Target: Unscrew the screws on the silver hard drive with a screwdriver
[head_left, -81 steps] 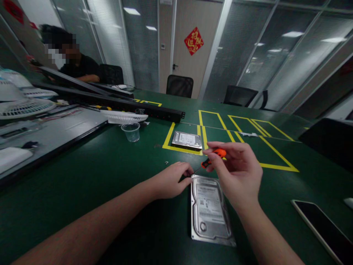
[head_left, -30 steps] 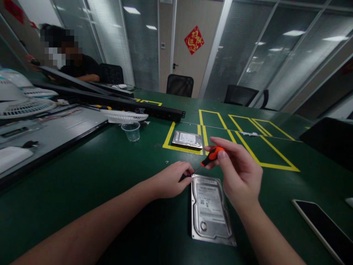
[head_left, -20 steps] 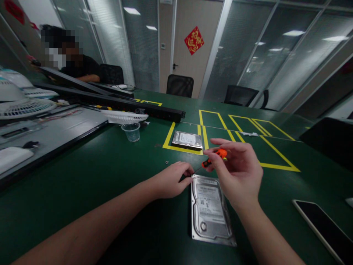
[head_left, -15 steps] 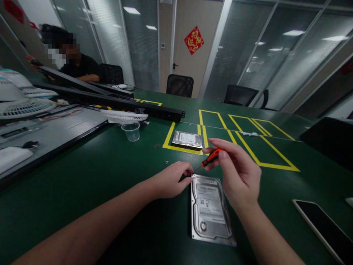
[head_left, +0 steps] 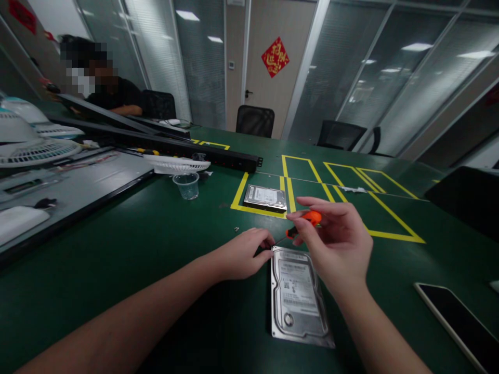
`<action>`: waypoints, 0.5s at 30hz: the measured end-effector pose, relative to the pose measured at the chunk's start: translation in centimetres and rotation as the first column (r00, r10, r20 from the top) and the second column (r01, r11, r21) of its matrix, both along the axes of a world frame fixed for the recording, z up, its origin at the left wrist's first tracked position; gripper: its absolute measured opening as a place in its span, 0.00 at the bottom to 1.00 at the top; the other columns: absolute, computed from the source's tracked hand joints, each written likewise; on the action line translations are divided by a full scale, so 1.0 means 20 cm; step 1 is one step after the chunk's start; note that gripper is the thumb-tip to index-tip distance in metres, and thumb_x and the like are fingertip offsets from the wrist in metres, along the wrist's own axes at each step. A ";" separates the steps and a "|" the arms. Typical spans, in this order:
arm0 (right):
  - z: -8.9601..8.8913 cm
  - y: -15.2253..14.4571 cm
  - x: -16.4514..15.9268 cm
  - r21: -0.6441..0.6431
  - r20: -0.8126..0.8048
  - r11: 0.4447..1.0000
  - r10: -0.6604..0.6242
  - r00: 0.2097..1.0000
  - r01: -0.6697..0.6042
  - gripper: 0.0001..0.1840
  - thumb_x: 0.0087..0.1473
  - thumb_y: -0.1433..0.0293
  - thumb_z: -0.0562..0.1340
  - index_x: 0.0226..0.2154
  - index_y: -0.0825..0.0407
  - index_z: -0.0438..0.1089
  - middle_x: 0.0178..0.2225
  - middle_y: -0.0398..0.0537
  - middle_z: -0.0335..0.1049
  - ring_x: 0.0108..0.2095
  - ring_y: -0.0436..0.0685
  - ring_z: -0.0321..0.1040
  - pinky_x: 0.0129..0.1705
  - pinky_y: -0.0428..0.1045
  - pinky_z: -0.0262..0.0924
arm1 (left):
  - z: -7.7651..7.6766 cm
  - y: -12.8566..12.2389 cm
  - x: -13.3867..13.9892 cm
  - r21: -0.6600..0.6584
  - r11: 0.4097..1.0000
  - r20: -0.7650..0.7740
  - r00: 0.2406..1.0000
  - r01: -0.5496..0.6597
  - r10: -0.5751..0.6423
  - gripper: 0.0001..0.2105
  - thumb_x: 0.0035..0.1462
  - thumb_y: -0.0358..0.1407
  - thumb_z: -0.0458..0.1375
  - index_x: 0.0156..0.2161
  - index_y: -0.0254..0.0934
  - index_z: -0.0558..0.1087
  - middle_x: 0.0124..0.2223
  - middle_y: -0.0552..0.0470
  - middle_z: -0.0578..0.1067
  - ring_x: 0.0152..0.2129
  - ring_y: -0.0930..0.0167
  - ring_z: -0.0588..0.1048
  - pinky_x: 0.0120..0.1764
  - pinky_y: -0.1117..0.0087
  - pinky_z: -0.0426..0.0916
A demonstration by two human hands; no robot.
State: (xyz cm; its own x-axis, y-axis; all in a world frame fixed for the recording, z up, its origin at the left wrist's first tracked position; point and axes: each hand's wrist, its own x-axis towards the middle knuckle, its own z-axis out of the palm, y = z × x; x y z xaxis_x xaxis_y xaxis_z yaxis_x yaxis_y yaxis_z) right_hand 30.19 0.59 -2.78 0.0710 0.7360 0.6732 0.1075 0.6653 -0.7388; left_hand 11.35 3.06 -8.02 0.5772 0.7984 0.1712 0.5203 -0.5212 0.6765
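Observation:
A silver hard drive (head_left: 298, 296) lies label up on the green table, close to me. My right hand (head_left: 339, 239) grips an orange and black screwdriver (head_left: 312, 218) by its handle. The thin shaft slants down and left to the drive's far left corner, where its tip is hidden by my fingers. My left hand (head_left: 247, 252) is closed at that same corner, thumb on the drive's edge and fingers curled by the tip; whether it pinches the shaft or the drive I cannot make out. Tiny screws (head_left: 236, 229) lie just beyond my left hand.
A second hard drive (head_left: 265, 198) rests inside a yellow taped rectangle. Left of it stands a clear plastic cup (head_left: 187, 186), near a long black bar (head_left: 226, 158) and a flat panel (head_left: 97, 176). A phone (head_left: 456, 327) lies at right. Another person (head_left: 117, 93) sits far left.
My right fingers have shifted around the screwdriver handle, the thumb moving left and lower, and the handle has turned a little. My left hand and the drive hold their places.

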 end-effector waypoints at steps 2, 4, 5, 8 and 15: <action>0.00 0.00 0.00 0.001 0.032 1.000 -0.007 0.999 0.007 0.15 0.57 0.74 0.72 0.46 0.47 0.73 0.50 0.51 0.79 0.38 0.56 0.82 0.27 0.47 0.80 | 0.00 0.00 0.00 -0.002 1.000 -0.004 1.000 -0.004 0.004 0.06 0.66 0.34 0.60 0.47 0.37 0.74 0.46 0.46 0.79 0.45 0.61 0.77 0.48 0.59 0.72; 0.01 0.00 0.01 -0.002 0.065 1.000 0.002 0.998 -0.002 0.14 0.60 0.72 0.70 0.49 0.47 0.76 0.49 0.51 0.79 0.39 0.56 0.82 0.29 0.47 0.80 | -0.01 0.00 0.00 0.000 1.000 -0.005 1.000 -0.003 0.003 0.06 0.66 0.34 0.60 0.47 0.37 0.74 0.46 0.46 0.79 0.45 0.61 0.77 0.48 0.60 0.72; 0.01 -0.01 0.01 -0.007 0.073 1.000 0.016 0.997 -0.015 0.13 0.62 0.71 0.68 0.49 0.48 0.77 0.48 0.52 0.80 0.39 0.56 0.81 0.29 0.48 0.80 | -0.01 0.00 0.00 0.002 1.000 -0.004 1.000 0.000 0.000 0.06 0.66 0.34 0.60 0.47 0.37 0.74 0.46 0.46 0.79 0.45 0.61 0.77 0.48 0.60 0.72; 0.01 -0.01 0.02 -0.033 0.052 0.996 0.080 0.995 -0.079 0.13 0.68 0.68 0.61 0.52 0.49 0.78 0.47 0.54 0.80 0.40 0.58 0.81 0.31 0.50 0.79 | -0.01 0.00 0.00 0.008 1.000 0.004 1.000 0.009 -0.009 0.06 0.66 0.34 0.60 0.47 0.37 0.74 0.46 0.46 0.79 0.45 0.61 0.77 0.47 0.61 0.72; 0.00 -0.01 0.01 0.004 0.021 1.000 0.031 0.999 -0.031 0.08 0.65 0.70 0.65 0.47 0.49 0.75 0.52 0.54 0.77 0.43 0.59 0.82 0.27 0.48 0.79 | 0.00 0.00 0.00 0.001 1.000 0.014 1.000 0.003 -0.003 0.06 0.66 0.34 0.60 0.47 0.37 0.74 0.46 0.46 0.79 0.45 0.61 0.77 0.48 0.60 0.72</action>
